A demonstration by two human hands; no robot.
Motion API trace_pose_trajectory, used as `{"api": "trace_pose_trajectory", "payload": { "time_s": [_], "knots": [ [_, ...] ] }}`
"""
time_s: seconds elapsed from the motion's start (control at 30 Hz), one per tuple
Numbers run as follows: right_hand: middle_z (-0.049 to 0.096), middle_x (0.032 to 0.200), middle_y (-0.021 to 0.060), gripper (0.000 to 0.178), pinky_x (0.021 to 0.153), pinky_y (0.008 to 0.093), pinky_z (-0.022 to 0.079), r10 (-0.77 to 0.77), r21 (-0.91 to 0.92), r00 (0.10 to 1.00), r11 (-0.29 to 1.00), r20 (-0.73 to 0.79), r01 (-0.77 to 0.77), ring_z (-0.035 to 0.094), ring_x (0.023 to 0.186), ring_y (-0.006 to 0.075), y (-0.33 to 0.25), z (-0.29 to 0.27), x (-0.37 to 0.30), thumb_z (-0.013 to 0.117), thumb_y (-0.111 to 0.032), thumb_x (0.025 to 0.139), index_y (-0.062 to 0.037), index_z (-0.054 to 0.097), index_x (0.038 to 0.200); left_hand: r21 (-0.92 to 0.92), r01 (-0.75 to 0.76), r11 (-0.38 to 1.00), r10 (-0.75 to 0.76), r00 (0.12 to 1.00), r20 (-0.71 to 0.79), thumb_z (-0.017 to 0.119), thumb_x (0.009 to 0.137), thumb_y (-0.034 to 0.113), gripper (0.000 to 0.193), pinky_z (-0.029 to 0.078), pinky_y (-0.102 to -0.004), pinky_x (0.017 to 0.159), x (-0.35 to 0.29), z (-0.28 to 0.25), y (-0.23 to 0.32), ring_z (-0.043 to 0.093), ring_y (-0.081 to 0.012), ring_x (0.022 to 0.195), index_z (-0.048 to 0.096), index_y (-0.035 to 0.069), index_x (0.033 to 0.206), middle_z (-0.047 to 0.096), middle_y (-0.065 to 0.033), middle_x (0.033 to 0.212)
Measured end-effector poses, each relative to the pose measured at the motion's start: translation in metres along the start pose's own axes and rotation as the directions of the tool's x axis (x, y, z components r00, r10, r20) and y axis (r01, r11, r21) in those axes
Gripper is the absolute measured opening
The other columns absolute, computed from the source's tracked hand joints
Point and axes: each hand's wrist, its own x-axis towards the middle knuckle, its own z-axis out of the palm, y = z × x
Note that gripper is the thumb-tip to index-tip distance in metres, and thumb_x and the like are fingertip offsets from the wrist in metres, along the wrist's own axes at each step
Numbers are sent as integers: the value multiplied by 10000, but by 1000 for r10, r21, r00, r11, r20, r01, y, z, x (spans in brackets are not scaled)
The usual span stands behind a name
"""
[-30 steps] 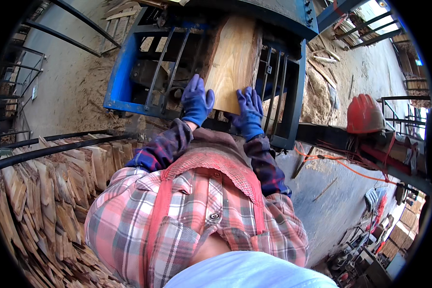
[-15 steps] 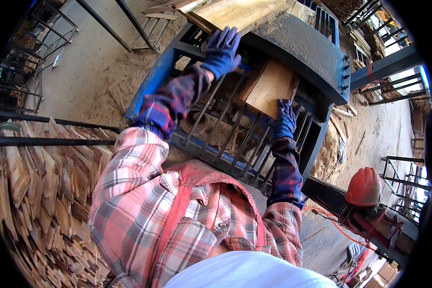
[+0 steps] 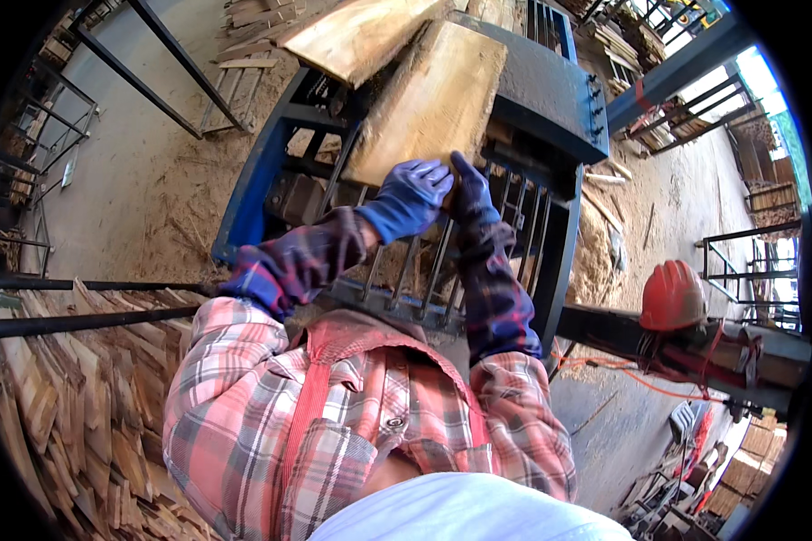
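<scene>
Board [image 3: 429, 95] has its near edge held by left hand [image 3: 410, 197] and right hand [image 3: 471, 191], above open-gapped bars [image 3: 437, 266]; any fingers underneath are hidden.

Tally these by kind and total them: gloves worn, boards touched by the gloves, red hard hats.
Gloves, left and right: 2
Wooden board touched by the gloves: 1
Red hard hat: 1
Total: 4
</scene>
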Motion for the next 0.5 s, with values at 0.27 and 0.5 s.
{"api": "trace_pose_trajectory", "payload": {
  "time_s": [0.27,0.5],
  "knots": [
    [699,1137,87,438,925,350,538,255,267,940,944,-227,-191,684,1009,207,-14,-12,-204,696,-325,940,-4,640,1232,-764,645,-9,-838,413,358,743,901,425,536,508,-312,825,-145,19,77,613,-137,912,655,-32,1165,711,-65,1015],
    [695,1091,69,473,866,304,503,242,72,927,970,-285,-231,647,956,163,37,11,-229,720,-351,925,29,660,1200,-842,535,-71,-884,357,302,739,928,279,453,486,-264,838,-200,8,86,564,-93,951,630,-34,1236,680,-25,1107]
  ]
}}
